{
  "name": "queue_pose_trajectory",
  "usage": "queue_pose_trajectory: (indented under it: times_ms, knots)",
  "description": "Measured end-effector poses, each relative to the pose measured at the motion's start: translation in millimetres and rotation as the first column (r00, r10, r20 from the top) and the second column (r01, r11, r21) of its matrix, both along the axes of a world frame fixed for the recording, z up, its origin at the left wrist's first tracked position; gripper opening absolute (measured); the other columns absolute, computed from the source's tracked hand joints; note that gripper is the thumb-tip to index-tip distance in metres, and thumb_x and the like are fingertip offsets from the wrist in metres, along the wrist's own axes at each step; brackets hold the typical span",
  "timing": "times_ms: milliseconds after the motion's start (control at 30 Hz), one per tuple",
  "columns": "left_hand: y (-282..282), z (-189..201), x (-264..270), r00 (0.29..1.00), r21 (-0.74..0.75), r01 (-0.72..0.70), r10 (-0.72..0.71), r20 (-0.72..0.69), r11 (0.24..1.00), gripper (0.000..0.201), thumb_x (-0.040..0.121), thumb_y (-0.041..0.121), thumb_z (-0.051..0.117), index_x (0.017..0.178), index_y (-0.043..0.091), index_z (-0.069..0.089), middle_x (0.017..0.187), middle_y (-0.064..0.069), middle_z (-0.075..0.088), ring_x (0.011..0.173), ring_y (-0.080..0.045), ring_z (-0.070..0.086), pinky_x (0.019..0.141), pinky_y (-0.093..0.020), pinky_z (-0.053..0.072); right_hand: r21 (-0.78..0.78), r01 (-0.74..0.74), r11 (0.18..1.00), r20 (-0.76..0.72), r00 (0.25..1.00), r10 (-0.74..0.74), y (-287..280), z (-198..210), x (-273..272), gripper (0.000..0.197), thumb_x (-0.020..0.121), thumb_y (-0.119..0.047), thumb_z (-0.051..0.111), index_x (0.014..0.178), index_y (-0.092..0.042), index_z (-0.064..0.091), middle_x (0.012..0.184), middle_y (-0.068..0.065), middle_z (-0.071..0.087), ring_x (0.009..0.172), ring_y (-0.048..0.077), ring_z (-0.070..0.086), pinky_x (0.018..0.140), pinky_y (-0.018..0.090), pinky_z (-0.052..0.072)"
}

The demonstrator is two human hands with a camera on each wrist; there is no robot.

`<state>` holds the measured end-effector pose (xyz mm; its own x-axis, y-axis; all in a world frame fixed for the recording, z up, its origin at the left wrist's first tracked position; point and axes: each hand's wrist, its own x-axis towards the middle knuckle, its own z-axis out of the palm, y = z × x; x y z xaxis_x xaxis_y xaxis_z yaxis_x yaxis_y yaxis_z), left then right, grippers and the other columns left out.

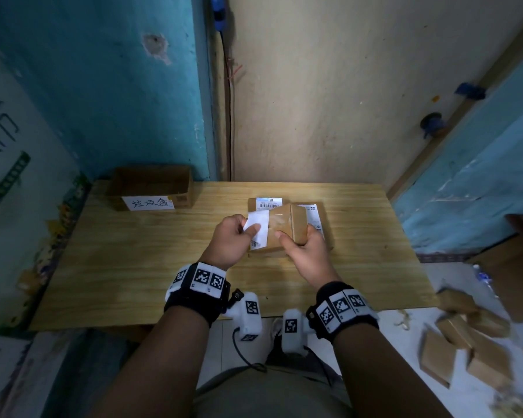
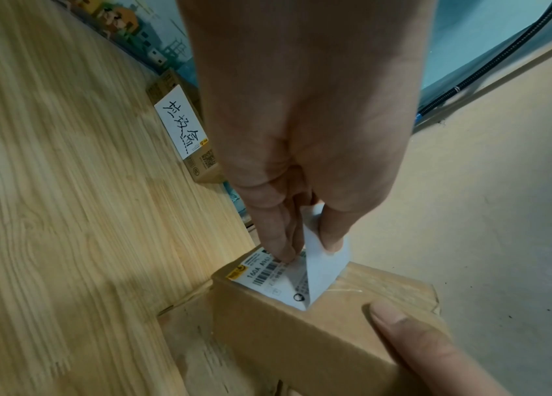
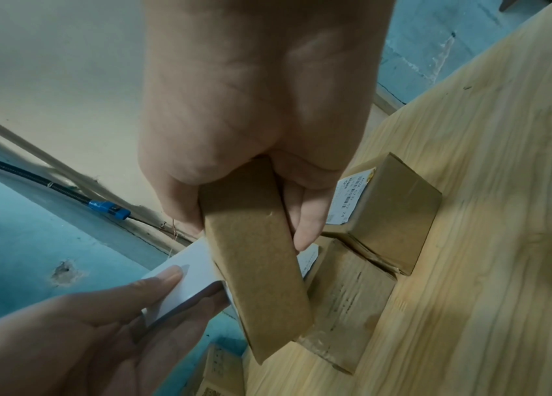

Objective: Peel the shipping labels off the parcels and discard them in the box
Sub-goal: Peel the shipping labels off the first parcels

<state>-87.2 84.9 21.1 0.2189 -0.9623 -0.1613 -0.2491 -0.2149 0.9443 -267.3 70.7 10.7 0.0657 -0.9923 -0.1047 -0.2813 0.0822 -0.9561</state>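
- the left hand (image 1: 230, 239) pinches the shipping label (image 1: 258, 229) between thumb and fingers, with the free part of the white sheet lifted off the cardboard.
- the right hand (image 1: 304, 251) is curled round the held parcel (image 1: 284, 229), thumb on the top face and fingers wrapped over the far side.
- that parcel is raised above the table (image 1: 133, 267), tilted, in front of the person and between the two hands; the label sits at its left end, right at the left hand's fingertips.
- the left wrist view shows what the head view blurs: the label (image 2: 288, 276) is folded back into a triangle, its printed barcode strip still stuck to the top face near the box edge, and the right thumb (image 2: 413, 337) is flat on the cardboard just beside it.
- the right wrist view shows the parcel's bare narrow side (image 3: 254, 268) and the label's blank white back (image 3: 186, 278) under the left hand's fingers (image 3: 152, 284).
- only the right wrist view shows clearly the two other parcels (image 3: 393, 211) lying on the table under the held one, touching each other; both carry labels.
- the discard box (image 1: 151, 187) stands open at the table's far left corner, well apart from the hands, with a handwritten white tag on its front.
- more cardboard boxes (image 1: 465, 348) lie on the floor to the right of the table.
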Motion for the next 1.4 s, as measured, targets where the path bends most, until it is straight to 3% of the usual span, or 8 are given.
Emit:
queue_pose_trajectory:
  times_ms: [233, 333, 633, 1067, 1267, 1400]
  knots:
    - [7, -6, 1, 0.999, 0.012, -0.024, 0.025, -0.033, 1.000, 0.030, 0.094, 0.021, 0.065, 0.068, 0.013, 0.053, 0.070, -0.008, 0.063, 0.065, -0.019, 0.056, 0.067, -0.035, 0.047, -0.015, -0.003, 1.000, -0.017, 1.000, 0.003, 6, 2, 1, 0.022, 0.087, -0.031, 0.079, 0.103, -0.024, 0.066, 0.095, -0.011, 0.075, 0.090, -0.002, 0.070, 0.079, 0.016, 0.052]
    - [10, -7, 1, 0.998, 0.014, -0.032, 0.033, -0.058, 0.999, 0.030, 0.095, 0.019, 0.064, 0.067, 0.013, 0.053, 0.068, -0.006, 0.062, 0.062, -0.018, 0.055, 0.066, -0.034, 0.045, -0.032, -0.008, 0.999, -0.036, 0.999, 0.007, 7, 2, 1, 0.022, 0.087, -0.029, 0.078, 0.104, -0.022, 0.065, 0.097, -0.010, 0.074, 0.090, -0.001, 0.069, 0.076, 0.013, 0.050]
    - [18, -4, -2, 0.996, -0.016, -0.029, 0.027, -0.088, 0.999, 0.030, 0.096, 0.012, 0.062, 0.068, 0.014, 0.052, 0.065, -0.001, 0.058, 0.058, -0.012, 0.051, 0.061, -0.028, 0.041, -0.042, -0.009, 0.999, 0.011, 1.000, 0.010, 12, -5, 2, 0.032, 0.087, -0.024, 0.079, 0.115, -0.014, 0.067, 0.102, -0.007, 0.076, 0.092, -0.001, 0.071, 0.081, 0.016, 0.053]
    - [13, -5, -3, 0.999, 0.005, -0.041, 0.041, -0.008, 0.999, 0.027, 0.095, 0.016, 0.063, 0.071, 0.014, 0.052, 0.069, -0.003, 0.059, 0.062, -0.015, 0.053, 0.063, -0.030, 0.044, -0.009, -0.002, 1.000, -0.044, 0.999, 0.001, 7, -2, 3, 0.031, 0.086, -0.034, 0.078, 0.110, -0.018, 0.066, 0.099, -0.007, 0.076, 0.092, 0.005, 0.071, 0.081, 0.022, 0.054]
    - [11, -10, 1, 0.998, 0.019, -0.057, 0.057, -0.003, 0.998, 0.025, 0.095, 0.021, 0.063, 0.073, 0.012, 0.054, 0.075, -0.009, 0.062, 0.069, -0.020, 0.056, 0.068, -0.037, 0.047, -0.024, -0.001, 1.000, -0.079, 0.997, -0.001, 3, -2, 6, 0.032, 0.085, -0.036, 0.078, 0.109, -0.017, 0.066, 0.097, -0.006, 0.075, 0.090, 0.007, 0.071, 0.081, 0.026, 0.056]
    - [13, -10, 3, 0.998, 0.019, -0.058, 0.058, -0.020, 0.998, 0.023, 0.096, 0.020, 0.062, 0.074, 0.015, 0.057, 0.074, -0.002, 0.062, 0.068, -0.015, 0.057, 0.065, -0.029, 0.045, -0.037, -0.011, 0.999, -0.105, 0.994, 0.007, -1, -5, 9, 0.037, 0.082, -0.041, 0.079, 0.108, -0.019, 0.067, 0.097, -0.007, 0.075, 0.090, 0.008, 0.071, 0.084, 0.033, 0.059]
